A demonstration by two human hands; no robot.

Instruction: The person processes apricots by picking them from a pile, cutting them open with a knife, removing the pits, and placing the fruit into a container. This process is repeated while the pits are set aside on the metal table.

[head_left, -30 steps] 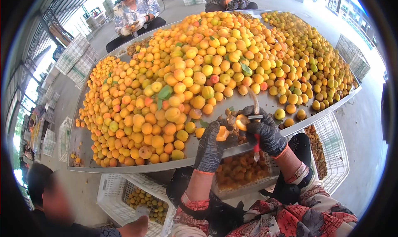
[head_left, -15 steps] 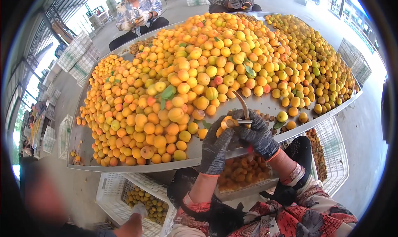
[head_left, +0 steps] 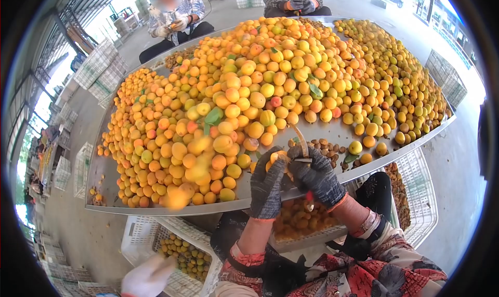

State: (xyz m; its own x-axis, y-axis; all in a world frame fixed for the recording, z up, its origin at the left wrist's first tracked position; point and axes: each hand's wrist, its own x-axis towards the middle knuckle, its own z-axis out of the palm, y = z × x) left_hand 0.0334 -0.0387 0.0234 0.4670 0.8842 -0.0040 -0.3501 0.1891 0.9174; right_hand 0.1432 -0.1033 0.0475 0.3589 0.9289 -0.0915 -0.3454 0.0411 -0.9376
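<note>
My left hand [head_left: 267, 186], in a grey knit glove, is closed around an orange apricot [head_left: 275, 158] at the tray's front edge. Close beside it, my gloved right hand [head_left: 318, 178] grips a curved metal pitting tool [head_left: 299, 137] whose thin strip sticks up above the fingers. Part of the tool and of the fruit is hidden by the fingers. Behind my hands, brown pits [head_left: 325, 149] lie on the metal tray [head_left: 332, 130], next to a large heap of apricots [head_left: 228, 99]. Below my hands, a crate holds halved apricots [head_left: 304, 219].
White crates stand under the tray, one with whole apricots [head_left: 184, 255] at lower left, another [head_left: 418, 193] at right. A co-worker's white-gloved hand [head_left: 148, 276] is at lower left. Two people [head_left: 174, 16] sit across the tray. Stacked crates [head_left: 101, 68] stand at left.
My hands have shifted slightly, and more pits show behind them. At left, the co-worker's blurred head and arm have moved away, leaving a gloved hand. Blurred apricots now tumble at the tray's front left.
</note>
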